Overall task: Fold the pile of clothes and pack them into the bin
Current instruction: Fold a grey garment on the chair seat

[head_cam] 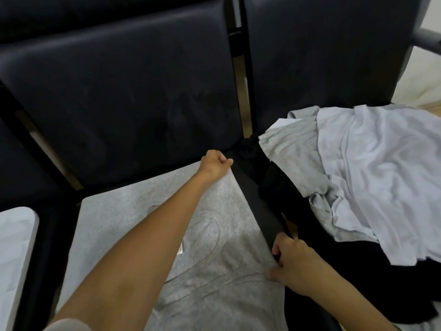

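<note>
Both hands (pixel 214 163) (pixel 290 261) pinching, left arm outstretched

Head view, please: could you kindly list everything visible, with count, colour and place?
grey garment: one, heather grey, spread flat on the near chair seat, a small white label showing.
pile of clothes: one heap, pale grey and light lilac pieces over black ones, on the seat to the right.
chairs: two backrests side by side, dark navy padding, black frames, beyond the garments.
white bin: one, white, lower left edge, only partly in view.
floor: pale, upper right corner.
left hand: fingers pinching the grey garment's far right corner.
right hand: fingers gripping the garment's near right edge.
</note>
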Demonstrator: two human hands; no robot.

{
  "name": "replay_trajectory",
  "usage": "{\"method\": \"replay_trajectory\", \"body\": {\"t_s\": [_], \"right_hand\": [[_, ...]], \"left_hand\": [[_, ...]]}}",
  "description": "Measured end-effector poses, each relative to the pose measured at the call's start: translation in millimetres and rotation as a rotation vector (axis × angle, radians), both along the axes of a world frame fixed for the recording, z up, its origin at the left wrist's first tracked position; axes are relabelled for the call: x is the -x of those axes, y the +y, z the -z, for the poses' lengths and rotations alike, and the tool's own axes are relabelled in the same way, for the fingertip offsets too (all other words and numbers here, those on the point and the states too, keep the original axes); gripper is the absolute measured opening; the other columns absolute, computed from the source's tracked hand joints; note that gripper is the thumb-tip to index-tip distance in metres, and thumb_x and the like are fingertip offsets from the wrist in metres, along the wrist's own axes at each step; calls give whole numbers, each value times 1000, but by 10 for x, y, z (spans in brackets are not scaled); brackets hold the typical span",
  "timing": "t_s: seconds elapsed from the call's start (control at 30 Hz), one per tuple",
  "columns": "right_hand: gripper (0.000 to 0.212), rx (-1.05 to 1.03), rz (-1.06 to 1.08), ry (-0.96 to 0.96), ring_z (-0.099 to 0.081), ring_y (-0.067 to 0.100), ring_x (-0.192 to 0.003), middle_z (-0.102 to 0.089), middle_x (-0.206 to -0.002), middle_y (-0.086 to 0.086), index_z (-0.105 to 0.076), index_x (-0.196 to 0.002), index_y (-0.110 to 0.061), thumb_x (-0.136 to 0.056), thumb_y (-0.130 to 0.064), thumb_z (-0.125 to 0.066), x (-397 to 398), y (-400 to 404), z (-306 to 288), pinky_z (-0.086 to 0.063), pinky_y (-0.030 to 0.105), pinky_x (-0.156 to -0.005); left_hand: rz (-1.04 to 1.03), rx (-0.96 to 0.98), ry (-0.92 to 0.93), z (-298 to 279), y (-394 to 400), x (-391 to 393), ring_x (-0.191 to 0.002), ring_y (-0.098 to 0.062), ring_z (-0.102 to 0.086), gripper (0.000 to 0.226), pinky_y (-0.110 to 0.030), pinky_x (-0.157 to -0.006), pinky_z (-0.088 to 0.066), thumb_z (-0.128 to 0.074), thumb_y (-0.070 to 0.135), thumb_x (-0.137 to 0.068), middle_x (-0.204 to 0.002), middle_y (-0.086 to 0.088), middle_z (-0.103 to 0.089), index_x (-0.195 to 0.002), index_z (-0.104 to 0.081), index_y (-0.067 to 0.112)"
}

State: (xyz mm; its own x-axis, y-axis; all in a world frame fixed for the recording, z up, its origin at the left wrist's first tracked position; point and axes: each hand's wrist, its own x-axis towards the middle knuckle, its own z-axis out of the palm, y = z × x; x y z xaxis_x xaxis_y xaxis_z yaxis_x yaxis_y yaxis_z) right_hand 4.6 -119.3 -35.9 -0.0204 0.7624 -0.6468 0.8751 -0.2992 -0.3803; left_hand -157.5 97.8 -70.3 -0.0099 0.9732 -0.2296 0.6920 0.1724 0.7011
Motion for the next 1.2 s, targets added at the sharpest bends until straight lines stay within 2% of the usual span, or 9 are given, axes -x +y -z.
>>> {"method": "replay_trajectory", "body": {"t_s": [0.1,0.2,0.3,0.37,0.47,0.6,0.8,1.0,1.2], "right_hand": [[42,6,-15,-26,-57,21,-108,-53,-118,5,-49,-113,-15,-86,-38,-71,-36,-3,-12,-44,24,-78],[37,17,-25,-16,-52,18,-95,-48,-108,3,-44,-99,-17,-87,-39,-71,-73,7,-33,-42,24,-70],[26,-33,-14,19,-61,15,-87,-59,-98,-1,-54,-89,-19,-82,-36,-73,-131,23,-14,-46,21,-62],[17,-80,-1,64,-65,13,-80,-65,-88,-1,-61,-81,-18,-77,-29,-74,-173,48,-17,-48,19,-60],[18,-143,45,208,-55,5,-60,-58,-68,-6,-56,-67,-19,-75,-19,-72,-245,73,-93,-43,14,-53],[32,-258,111,443,-41,-1,-48,-46,-51,-11,-49,-59,-18,-81,-19,-73,-285,110,-251,-35,13,-51],[31,-579,135,700,-38,3,-53,-39,-55,-12,-39,-67,-12,-92,-2,-56,-62,161,-783,-34,18,-53],[29,-908,-104,643,-33,4,-54,-39,-58,-11,-35,-71,-13,-88,-2,-56,353,215,-1926,-30,22,-53],[23,-786,-417,462,-57,7,-61,-65,-68,-11,-68,-94,-29,-77,-38,-81,354,-289,-3305,-45,14,-57]], "left_hand": [[195,-121,3,19,-60,31,-80,-9,-52,11,-19,-70,-44,-64,17,-94,-88,6,-48,-102,-59,13],[629,-100,151,-46,-34,212,-107,-9,-42,32,-27,-99,-37,-73,30,-87,-124,7,-38,-116,-62,24],[895,-73,391,-235,-12,352,-135,-10,-21,31,-33,-110,-21,-78,39,-77,-146,16,-28,-102,-64,30],[967,-163,547,-337,-19,372,-134,-13,-29,23,-32,-115,-18,-77,36,-77,-135,11,-46,-89,-61,24],[870,-129,548,-530,-140,404,-129,-15,-41,18,-28,-106,-28,-69,34,-87,-119,1,-58,-90,-60,19],[736,-193,526,-1003,-382,716,-77,-13,-59,30,-29,-69,-50,-64,44,-88,-86,1,-61,-73,-61,18],[384,-372,302,-1910,-975,1663,-71,-10,-62,18,-33,-67,-55,-78,33,-81,-76,8,-64,-77,-67,20],[128,-555,137,-2956,-1981,2290,-65,-6,-56,23,-13,-60,-44,-83,20,-76,-77,2,-63,-77,-61,14],[68,-608,185,-3771,-3075,2602,-74,-4,-64,16,-15,-65,-49,-82,30,-76,-82,13,-69,-77,-67,23]]}}
